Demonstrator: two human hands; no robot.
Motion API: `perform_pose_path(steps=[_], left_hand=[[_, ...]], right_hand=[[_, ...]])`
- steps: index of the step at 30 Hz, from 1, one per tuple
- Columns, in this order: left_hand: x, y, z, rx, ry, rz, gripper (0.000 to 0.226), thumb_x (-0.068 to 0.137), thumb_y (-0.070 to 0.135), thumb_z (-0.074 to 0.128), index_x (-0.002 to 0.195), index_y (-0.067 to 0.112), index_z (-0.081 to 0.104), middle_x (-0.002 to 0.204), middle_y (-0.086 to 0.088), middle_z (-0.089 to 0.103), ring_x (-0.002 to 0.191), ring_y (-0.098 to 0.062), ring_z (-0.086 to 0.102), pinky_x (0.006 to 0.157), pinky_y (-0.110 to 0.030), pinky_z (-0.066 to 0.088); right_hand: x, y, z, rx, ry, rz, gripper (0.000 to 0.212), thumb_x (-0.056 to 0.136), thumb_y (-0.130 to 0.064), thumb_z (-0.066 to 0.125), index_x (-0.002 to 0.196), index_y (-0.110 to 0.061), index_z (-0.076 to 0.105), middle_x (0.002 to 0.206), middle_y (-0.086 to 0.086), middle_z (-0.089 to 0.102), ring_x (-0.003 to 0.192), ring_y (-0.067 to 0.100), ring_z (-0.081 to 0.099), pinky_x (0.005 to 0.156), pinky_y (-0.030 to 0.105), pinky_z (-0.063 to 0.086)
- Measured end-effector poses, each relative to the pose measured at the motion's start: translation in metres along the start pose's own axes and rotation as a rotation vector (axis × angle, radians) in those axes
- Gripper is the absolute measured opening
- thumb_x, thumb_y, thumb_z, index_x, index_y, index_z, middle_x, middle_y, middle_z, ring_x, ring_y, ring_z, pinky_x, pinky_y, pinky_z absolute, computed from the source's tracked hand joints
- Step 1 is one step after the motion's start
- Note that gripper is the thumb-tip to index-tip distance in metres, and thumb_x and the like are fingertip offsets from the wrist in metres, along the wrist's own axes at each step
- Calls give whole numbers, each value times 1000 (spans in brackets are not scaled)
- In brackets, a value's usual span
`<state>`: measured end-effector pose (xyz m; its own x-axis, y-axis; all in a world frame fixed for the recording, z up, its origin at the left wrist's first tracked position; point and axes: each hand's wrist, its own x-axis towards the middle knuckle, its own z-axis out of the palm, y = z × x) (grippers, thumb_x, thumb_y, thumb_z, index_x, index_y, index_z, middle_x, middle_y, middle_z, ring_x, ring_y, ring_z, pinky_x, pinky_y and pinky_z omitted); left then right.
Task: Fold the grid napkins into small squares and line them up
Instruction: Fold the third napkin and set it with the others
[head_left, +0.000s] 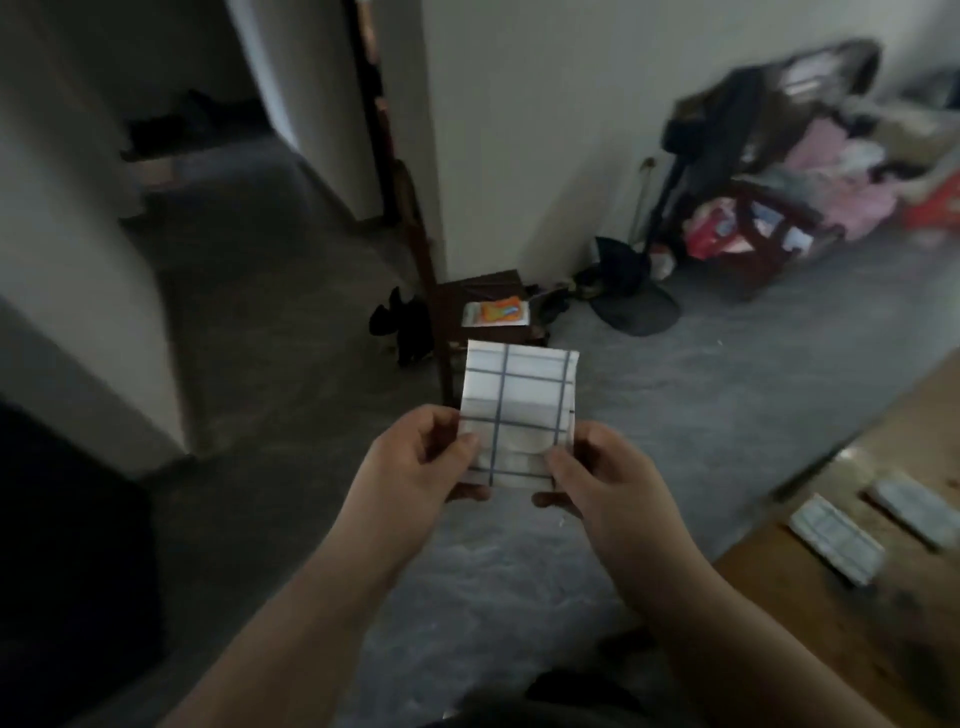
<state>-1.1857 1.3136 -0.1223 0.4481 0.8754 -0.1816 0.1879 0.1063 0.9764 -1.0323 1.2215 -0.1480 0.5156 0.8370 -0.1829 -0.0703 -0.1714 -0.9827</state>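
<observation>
Left hand (415, 457) and right hand (605, 480) each pinch a lower corner of the napkin (519, 400) in mid-air, sheet standing upright above the grip, folded pair (836, 538) lying right on the desk (779, 634).

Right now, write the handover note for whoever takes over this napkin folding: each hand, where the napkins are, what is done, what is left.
Left hand pinches the lower left corner of the held grid napkin; right hand pinches its lower right corner. It is partly folded, upright in the air above the floor.
On the wooden table at right lie the nearer folded napkin and the farther folded napkin, side by side, apart.
Done: two folded and laid down.
Left: likely finish folding the held one, then set it in line with them.
</observation>
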Motion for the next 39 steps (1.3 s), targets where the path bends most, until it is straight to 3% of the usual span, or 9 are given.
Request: perform_pose_path(steps=[3,9,13,15,19,23,31,39], left_hand=[[66,9,25,9,-143,-23,10,98,7,60,102,12,69,90,-4,75,78,-18,74,64,-24,59],[187,20,95,57,-315,0,11,98,6,60,100,14,67,90,0,76,77,-16,73,62,-25,58],[275,41,144,131,-376,56,9,97,12,63,103,17,68,95,1,77,88,-21,75,77,-43,62],[312,57,165,128,-411,46,10,97,11,63,105,14,67,96,-2,77,85,-23,75,78,-46,62],[376,80,212,116,-482,63,8,97,8,63,103,10,67,93,-3,76,80,-19,75,68,-33,62],[426,81,266,55,-593,34,6,96,3,63,100,6,65,86,-2,75,76,-16,73,63,-26,59],[529,91,388,-5,-915,-51,8,94,-3,61,101,0,65,86,-5,76,78,-19,73,64,-27,60],[613,119,530,160,-1272,-54,11,94,-1,63,104,2,67,93,-11,76,83,-21,75,66,-24,59]], right_hand=[[41,-3,-19,80,113,7,14,99,-9,60,104,-15,71,96,5,76,89,22,74,77,35,62],[132,2,-70,176,299,18,13,99,-5,59,106,-8,69,96,8,76,87,21,74,71,27,60],[212,-8,-113,211,344,-8,12,99,-7,58,105,-8,68,95,5,76,88,20,74,71,24,59],[246,-18,-134,220,362,-8,11,99,-7,58,103,-9,68,93,2,76,86,18,74,70,23,58],[299,-34,-168,241,455,-21,11,99,-6,59,104,-12,67,93,0,76,87,17,74,71,26,59],[335,-35,-204,254,612,0,8,98,-6,61,106,-6,63,97,11,74,88,22,74,71,30,61],[406,-34,-283,265,899,67,13,98,-14,62,110,-9,64,103,10,73,93,21,74,79,36,62],[471,-42,-355,327,1245,128,15,99,-16,61,114,-18,65,104,-1,75,97,14,73,82,34,62]])
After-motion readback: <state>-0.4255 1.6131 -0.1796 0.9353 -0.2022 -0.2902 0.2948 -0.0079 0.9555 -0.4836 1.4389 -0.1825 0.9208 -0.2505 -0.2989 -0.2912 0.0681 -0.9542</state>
